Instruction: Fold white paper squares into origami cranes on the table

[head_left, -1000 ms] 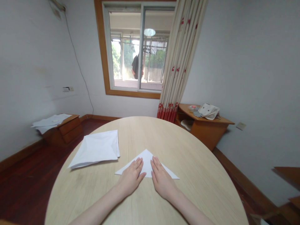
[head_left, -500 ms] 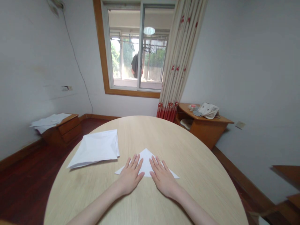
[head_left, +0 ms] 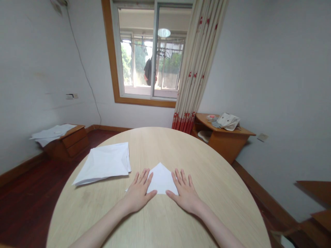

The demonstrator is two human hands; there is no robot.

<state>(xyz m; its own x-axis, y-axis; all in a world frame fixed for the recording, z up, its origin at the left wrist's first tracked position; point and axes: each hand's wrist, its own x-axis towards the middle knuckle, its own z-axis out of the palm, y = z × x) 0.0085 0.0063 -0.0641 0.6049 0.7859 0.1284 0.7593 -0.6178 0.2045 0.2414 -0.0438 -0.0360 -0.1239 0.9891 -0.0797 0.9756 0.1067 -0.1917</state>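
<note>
A white sheet of paper (head_left: 161, 179), folded into a triangle, lies flat on the round wooden table (head_left: 165, 224) with its tip pointing away from me. My left hand (head_left: 138, 191) rests palm down over its left part, fingers stretched out. Over the right part lies my right hand (head_left: 186, 193), also flat with the fingers spread. Both thumbs point inward near the paper's front edge. The two side corners are mostly hidden under my hands; a sliver of the left one shows.
A stack of larger white paper (head_left: 106, 162) lies at the table's left. Beyond the table stand a low drawer cabinet (head_left: 74, 141) at left and a corner desk (head_left: 222, 141) at right, with a cloth bag (head_left: 229, 121) on it. A curtain (head_left: 193, 75) hangs beside the window.
My hands have slid apart along the folded paper, the left to the left and the right to the right. More of the paper's middle shows between them.
</note>
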